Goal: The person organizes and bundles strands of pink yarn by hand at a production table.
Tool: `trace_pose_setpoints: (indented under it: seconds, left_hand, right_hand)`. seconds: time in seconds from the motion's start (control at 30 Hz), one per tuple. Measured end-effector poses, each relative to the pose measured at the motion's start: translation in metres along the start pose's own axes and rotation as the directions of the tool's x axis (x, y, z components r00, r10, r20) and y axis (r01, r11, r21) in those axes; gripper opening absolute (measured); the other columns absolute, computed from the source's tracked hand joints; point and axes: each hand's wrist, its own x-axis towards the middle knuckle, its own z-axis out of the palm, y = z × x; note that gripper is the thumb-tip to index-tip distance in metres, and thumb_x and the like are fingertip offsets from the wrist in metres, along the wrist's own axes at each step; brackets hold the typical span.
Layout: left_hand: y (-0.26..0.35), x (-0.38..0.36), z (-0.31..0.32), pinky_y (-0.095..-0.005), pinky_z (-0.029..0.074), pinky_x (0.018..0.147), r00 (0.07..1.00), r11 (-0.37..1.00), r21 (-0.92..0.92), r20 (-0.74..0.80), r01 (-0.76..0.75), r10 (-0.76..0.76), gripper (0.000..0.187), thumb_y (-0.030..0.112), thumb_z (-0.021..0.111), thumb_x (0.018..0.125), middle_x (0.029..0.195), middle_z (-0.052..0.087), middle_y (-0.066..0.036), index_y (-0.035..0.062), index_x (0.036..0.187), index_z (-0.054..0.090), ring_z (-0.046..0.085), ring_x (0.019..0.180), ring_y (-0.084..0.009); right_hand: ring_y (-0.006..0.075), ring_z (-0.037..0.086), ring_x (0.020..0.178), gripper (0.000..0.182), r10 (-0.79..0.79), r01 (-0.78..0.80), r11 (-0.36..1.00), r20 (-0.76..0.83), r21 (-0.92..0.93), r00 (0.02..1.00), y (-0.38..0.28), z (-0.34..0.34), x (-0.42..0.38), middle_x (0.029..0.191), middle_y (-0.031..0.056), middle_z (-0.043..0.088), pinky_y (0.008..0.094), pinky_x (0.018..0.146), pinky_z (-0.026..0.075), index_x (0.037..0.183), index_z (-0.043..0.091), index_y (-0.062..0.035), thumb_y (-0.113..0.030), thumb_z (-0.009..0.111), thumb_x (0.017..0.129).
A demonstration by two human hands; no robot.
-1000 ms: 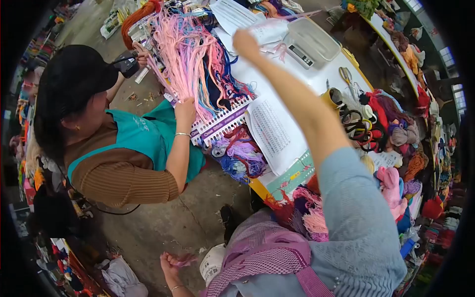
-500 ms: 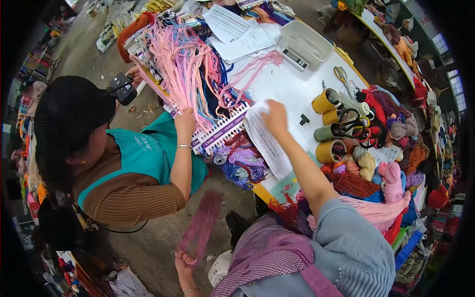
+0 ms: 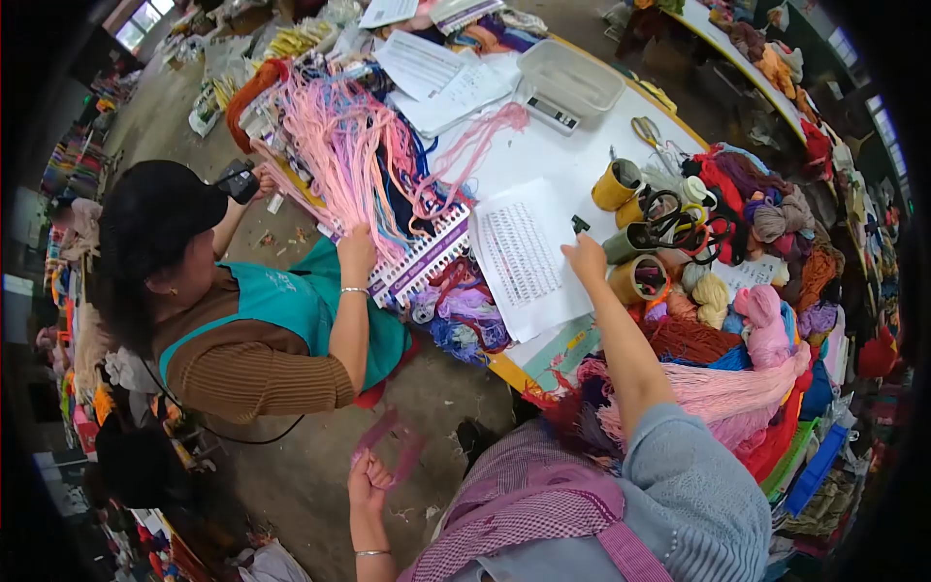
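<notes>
In my left hand (image 3: 369, 480), low in the view, a looped skein of mauve thread (image 3: 409, 456) hangs from closed fingers above the floor. My right hand (image 3: 587, 260) is at the right edge of a printed sheet (image 3: 524, 247) lying flat on the table, its fingers pinched at that edge. Just beyond those fingers lies a small black clip (image 3: 580, 224). Left of the sheet is a white punched thread card with purple labels (image 3: 424, 262), where a co-worker's hand (image 3: 357, 250) touches pink threads (image 3: 335, 155).
A co-worker in a teal apron (image 3: 291, 310) stands at the left. On the white table (image 3: 558, 165) are a clear plastic tub (image 3: 572, 78), a scale (image 3: 553, 113), scissors (image 3: 645, 131), tubes holding scissors (image 3: 617, 184), and heaped yarn (image 3: 713, 344) at right.
My right hand has moved right and down, and the narrow, folded-looking sheet now lies spread wide. The mauve skein in my left hand has swung up into a shorter loop.
</notes>
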Motion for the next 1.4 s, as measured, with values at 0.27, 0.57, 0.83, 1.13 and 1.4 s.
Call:
trace_pose_setpoints:
  seconds: [0.27,0.57,0.83,1.13,1.4]
  left_hand:
    - [0.011,-0.018,0.04,-0.0225,0.023,0.042,0.996,0.991,0.126,0.084,-0.038,0.028,0.021,0.024,0.05,0.097,0.055,0.037,0.002,0.0109,0.08,0.051,0.029,0.042,-0.0079]
    - [0.02,-0.082,0.162,-0.0437,0.037,0.102,0.846,0.958,0.077,0.492,-0.275,0.203,0.06,0.05,0.035,0.097,0.138,0.042,-0.013,0.002,0.133,0.041,0.038,0.128,-0.0258]
    - [0.025,-0.122,0.217,-0.036,0.023,0.112,0.583,0.902,0.077,0.785,-0.426,0.208,0.078,0.058,0.019,0.097,0.15,0.028,-0.015,-0.0041,0.144,0.025,0.029,0.138,-0.0238]
    - [0.036,-0.149,0.241,-0.0316,0.032,0.107,0.549,0.733,0.287,0.824,-0.617,0.139,0.053,0.032,0.029,0.103,0.142,0.041,-0.016,-0.0084,0.136,0.038,0.041,0.13,-0.0227]
    - [0.051,-0.146,0.23,-0.0272,0.05,0.083,0.644,0.73,0.314,0.732,-0.607,0.221,0.025,0.011,0.056,0.092,0.106,0.067,-0.014,-0.008,0.105,0.065,0.064,0.092,-0.0161]
  right_hand:
    - [0.0413,0.06,0.091,0.028,0.127,-0.134,0.988,-0.097,-0.073,0.987,0.011,-0.034,-0.004,0.093,0.0211,0.064,0.0497,0.079,0.047,0.094,0.058,-0.001,-0.027,0.064,0.083]
    - [0.011,0.062,0.085,0.021,-0.503,0.205,0.738,0.321,0.643,0.803,-0.173,-0.129,-0.178,0.089,0.0026,0.068,0.0287,0.074,0.049,0.096,0.066,-0.0028,-0.022,0.057,0.093]
    - [0.0074,0.056,0.085,0.018,-0.521,-0.21,0.445,0.443,0.87,0.73,-0.233,-0.193,-0.331,0.093,0.0027,0.064,0.0221,0.077,0.044,0.096,0.062,0.001,-0.015,0.056,0.094]
    - [0.0049,0.054,0.079,0.018,-0.483,-0.124,0.38,0.311,0.917,0.819,-0.232,-0.214,-0.348,0.088,0.0004,0.061,0.0196,0.071,0.043,0.096,0.062,0.0016,-0.016,0.062,0.091]
    - [0.006,0.056,0.085,0.011,-0.497,-0.224,0.229,0.311,0.947,0.81,-0.239,-0.227,-0.353,0.092,0.0011,0.062,0.0212,0.077,0.045,0.094,0.06,-0.0003,-0.011,0.06,0.091]
